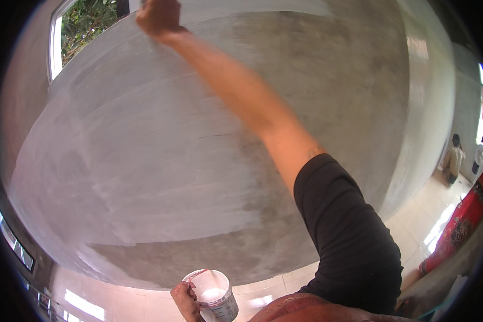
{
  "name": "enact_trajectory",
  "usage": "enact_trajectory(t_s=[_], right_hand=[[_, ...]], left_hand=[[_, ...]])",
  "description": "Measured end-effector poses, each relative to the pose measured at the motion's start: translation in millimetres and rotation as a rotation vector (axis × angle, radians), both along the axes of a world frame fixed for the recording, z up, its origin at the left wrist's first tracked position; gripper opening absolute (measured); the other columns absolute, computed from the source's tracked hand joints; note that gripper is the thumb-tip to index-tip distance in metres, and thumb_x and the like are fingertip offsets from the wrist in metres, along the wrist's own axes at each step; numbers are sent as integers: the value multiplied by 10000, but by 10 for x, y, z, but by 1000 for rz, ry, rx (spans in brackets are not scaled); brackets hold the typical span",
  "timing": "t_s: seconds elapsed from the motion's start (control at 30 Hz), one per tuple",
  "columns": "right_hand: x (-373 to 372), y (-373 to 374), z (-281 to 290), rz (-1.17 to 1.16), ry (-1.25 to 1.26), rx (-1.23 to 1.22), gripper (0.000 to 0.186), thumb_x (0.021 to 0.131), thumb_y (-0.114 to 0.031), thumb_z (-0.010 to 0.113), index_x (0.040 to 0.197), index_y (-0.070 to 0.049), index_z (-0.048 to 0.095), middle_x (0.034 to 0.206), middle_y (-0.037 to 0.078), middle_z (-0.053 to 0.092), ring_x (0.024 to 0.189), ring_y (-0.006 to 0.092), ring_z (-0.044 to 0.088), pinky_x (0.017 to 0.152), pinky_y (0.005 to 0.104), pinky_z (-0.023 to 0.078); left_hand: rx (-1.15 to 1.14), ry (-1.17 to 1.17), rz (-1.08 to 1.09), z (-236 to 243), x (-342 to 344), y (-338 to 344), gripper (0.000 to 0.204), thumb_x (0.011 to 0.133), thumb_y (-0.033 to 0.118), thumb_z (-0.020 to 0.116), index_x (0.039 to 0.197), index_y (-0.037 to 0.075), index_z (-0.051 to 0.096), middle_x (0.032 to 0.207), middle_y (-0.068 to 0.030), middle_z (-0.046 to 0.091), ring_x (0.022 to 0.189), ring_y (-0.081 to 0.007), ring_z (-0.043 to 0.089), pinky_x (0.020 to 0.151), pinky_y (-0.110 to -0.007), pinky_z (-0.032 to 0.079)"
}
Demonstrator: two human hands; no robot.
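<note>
The right arm's black sleeve fills the lower right foreground; from it the bare forearm runs diagonally to the upper left, hiding a band of the surface behind. At the lower edge, the left hand is closed on the near-left side of a white plastic bucket, fingers at the rim. The bucket is tilted so that its mouth faces the viewer. Inside, a white liquid lies at the bottom, well below the rim; a reddish strip crosses the rim at the left, and dark markings cover the outer wall.

At the upper edge, the right hand is raised against the wall, its fingers curled; as the frame cuts it off, whether it grips a tool cannot be told. The wall occupies most of the view: pale grey over the left and centre, with streaks, and darker, mottled grey to the right and along the foot. A glossy tiled floor borders it below.

To the right hangs or lies a red patterned cloth, near a paler, shiny wall face. Green foliage shows through a white-framed window at upper left. Farthest off, at the right, another person is low down near the floor.
</note>
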State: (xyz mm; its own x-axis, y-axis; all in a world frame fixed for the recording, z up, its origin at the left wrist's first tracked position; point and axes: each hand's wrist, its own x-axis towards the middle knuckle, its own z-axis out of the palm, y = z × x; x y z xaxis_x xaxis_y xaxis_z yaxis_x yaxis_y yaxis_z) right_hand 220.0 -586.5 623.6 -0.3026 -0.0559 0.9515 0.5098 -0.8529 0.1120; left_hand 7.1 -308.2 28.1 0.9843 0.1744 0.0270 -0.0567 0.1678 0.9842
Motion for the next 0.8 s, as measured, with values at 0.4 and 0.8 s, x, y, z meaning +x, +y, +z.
enact_trajectory(t_s=[0.4, 0.8], right_hand=[[-1445, -3932, -134, -205, -195, 515, 187, 741, -212, 621, 690, -43, 681, 656, 131, 688, 710, 329, 685, 752, 443, 529], [-3027, -4101, -1619, 450, 354, 356, 391, 1021, -237, 475, 1111, 130, 577, 1092, 268, 610, 973, 346, 619, 855, 440, 526]], left_hand=[[35, 8, 73, 174, -25, -156, 225, 802, 189, 558, 635, 40, 533, 467, 31, 361, 366, -70, 272, 347, -268, 186], [74, -201, 41, 755, -638, -1084, 358, 905, 212, 545, 576, 101, 458, 525, 60, 341, 446, -41, 288, 404, -247, 191]])
